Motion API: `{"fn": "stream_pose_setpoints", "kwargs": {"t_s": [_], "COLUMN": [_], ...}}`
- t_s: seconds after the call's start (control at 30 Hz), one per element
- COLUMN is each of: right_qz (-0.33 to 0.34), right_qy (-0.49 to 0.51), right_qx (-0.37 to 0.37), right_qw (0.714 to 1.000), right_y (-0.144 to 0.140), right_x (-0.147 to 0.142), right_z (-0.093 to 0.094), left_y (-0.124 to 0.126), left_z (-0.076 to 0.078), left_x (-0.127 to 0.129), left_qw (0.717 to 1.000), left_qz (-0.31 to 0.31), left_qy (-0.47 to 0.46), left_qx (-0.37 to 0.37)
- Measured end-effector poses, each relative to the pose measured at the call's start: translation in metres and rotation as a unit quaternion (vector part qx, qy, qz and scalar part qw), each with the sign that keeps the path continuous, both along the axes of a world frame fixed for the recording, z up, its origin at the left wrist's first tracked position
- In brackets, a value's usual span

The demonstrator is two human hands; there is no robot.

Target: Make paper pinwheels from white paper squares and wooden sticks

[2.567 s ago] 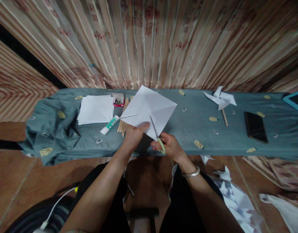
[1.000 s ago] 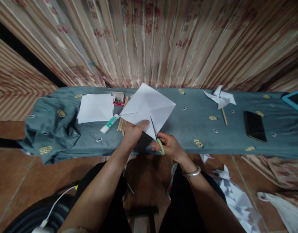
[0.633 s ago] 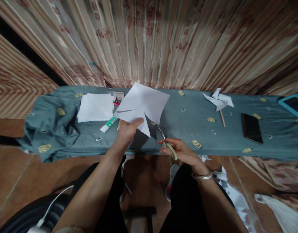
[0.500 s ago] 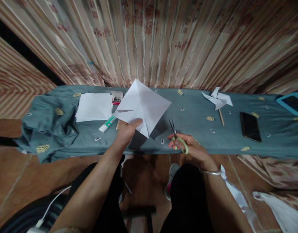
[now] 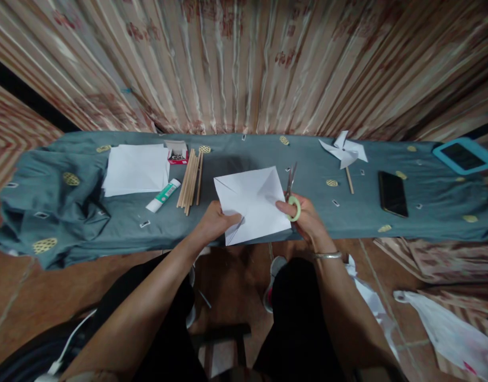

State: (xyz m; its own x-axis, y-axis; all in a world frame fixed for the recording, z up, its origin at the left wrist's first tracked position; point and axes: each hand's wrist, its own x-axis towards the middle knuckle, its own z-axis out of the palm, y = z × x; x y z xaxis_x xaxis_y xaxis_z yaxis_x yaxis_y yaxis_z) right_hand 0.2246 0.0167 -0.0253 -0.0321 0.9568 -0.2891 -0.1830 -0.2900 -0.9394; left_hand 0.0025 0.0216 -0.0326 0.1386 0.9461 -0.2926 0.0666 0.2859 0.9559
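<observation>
Paper square point(image 5: 254, 204): white sheet, creased along its diagonals, held low over the near edge of the bench point(image 5: 387, 212); its near corner hangs just past that edge. A slit shows at the near-left corner.
Left hand point(image 5: 217, 220): pinching the sheet's near-left edge, thumb on top, fingers under it.
Right hand point(image 5: 305, 217): closed round the scissors point(image 5: 292, 193), thumb through the pale green loop; its fingertips touch the sheet's right edge. Blades point away, close together, just beside the right corner and not on the paper.
Handling, paper: judged very light and limp, stiffened only a little by the creases. It will sag if held by one corner, tears easily at a slit, and dents under a hard pinch.
Where to hold: best taken on an uncut edge close to the line being cut, flat between thumb and fingers, so that it stays taut.
Handling, scissors: rigid, small, sharp at the tips; grip belongs in the loops.
Bench cover: grey-blue cloth, rumpled at the left end.
Nearby, left: stack of white sheets point(image 5: 136, 168), glue stick point(image 5: 163, 194), bundle of wooden sticks point(image 5: 190, 179), small box of pins point(image 5: 176, 153).
Nearby, right: finished paper pinwheel point(image 5: 343, 151) on its stick, dark phone point(image 5: 392, 193), well apart from the hands.
</observation>
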Motion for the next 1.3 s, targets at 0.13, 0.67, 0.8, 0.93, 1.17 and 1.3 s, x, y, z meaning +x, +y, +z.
{"fn": "stream_pose_setpoints", "kwargs": {"t_s": [0.13, 0.67, 0.8, 0.93, 1.17, 1.3], "right_qz": [0.004, -0.182, -0.165, -0.119, 0.127, 0.230], "right_qy": [0.004, 0.100, 0.082, 0.022, -0.029, -0.037], "right_qx": [-0.025, 0.039, 0.039, 0.055, 0.048, 0.045], "right_qw": [1.000, 0.977, 0.982, 0.991, 0.990, 0.972], "right_y": [-0.002, 0.004, 0.000, -0.003, -0.023, -0.032], "right_x": [-0.003, -0.041, -0.048, -0.043, -0.031, -0.028], "right_z": [0.000, -0.018, -0.017, -0.016, -0.002, 0.008], "left_y": [0.001, -0.011, -0.008, 0.004, 0.024, 0.026], "left_z": [0.000, 0.004, 0.002, -0.002, 0.009, 0.011], "left_x": [-0.002, 0.048, 0.054, 0.046, 0.017, 0.008], "left_qw": [0.998, 0.950, 0.948, 0.958, 0.949, 0.947], "left_qz": [-0.022, 0.102, 0.148, 0.167, 0.246, 0.254], "left_qy": [-0.048, -0.293, -0.282, -0.227, -0.140, -0.126], "left_qx": [-0.027, -0.037, 0.002, 0.046, 0.139, 0.148]}}
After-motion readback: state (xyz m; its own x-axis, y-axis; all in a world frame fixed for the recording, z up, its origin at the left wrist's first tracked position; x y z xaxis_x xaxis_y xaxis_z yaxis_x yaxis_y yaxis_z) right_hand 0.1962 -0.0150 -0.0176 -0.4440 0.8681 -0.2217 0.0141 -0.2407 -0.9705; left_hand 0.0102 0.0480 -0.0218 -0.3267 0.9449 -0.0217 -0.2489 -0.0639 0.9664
